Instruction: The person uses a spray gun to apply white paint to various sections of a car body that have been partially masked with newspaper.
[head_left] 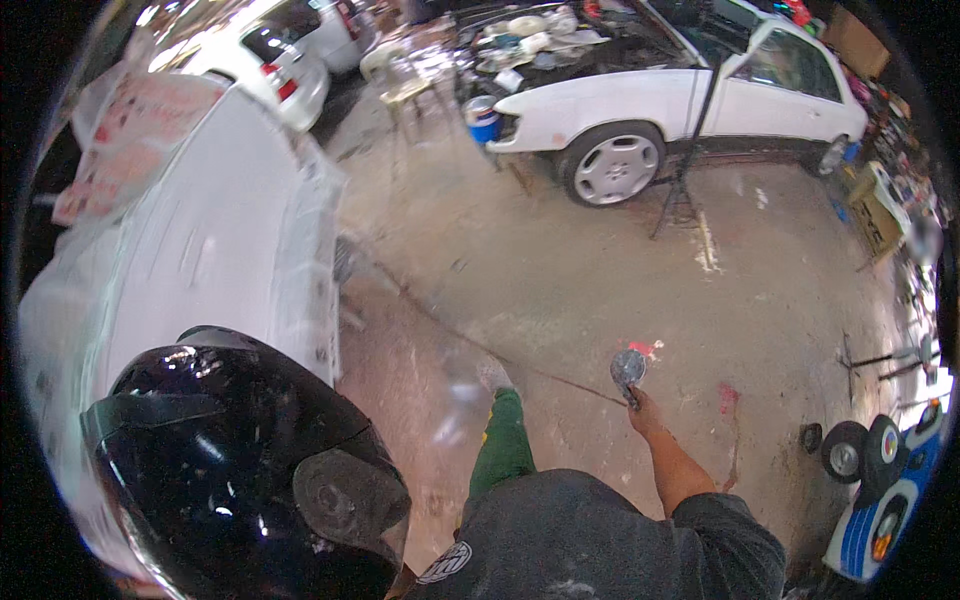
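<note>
My right hand [643, 408] reaches forward over the floor, fingers closed round a hand tool [629, 369] with a round grey top and a short dark handle. I cannot make out its exact kind. A dark line like a hose [520, 366] runs along the floor toward that hand. My left hand does not show. On that side a big glossy black rounded thing [240, 470], shaped like a helmet, fills the lower left. Beyond it lies a long pale car panel [205, 225] with clear plastic sheeting [310, 240] along its side.
A white car [740, 110] stands across the far side, its open engine bay heaped with things. Near its wheel rises a black stand [685, 190]. A blue and white bucket [482, 120] and a chair [405, 85] are farther left. Wheels and a blue-white ride-on toy [870, 510] sit at right.
</note>
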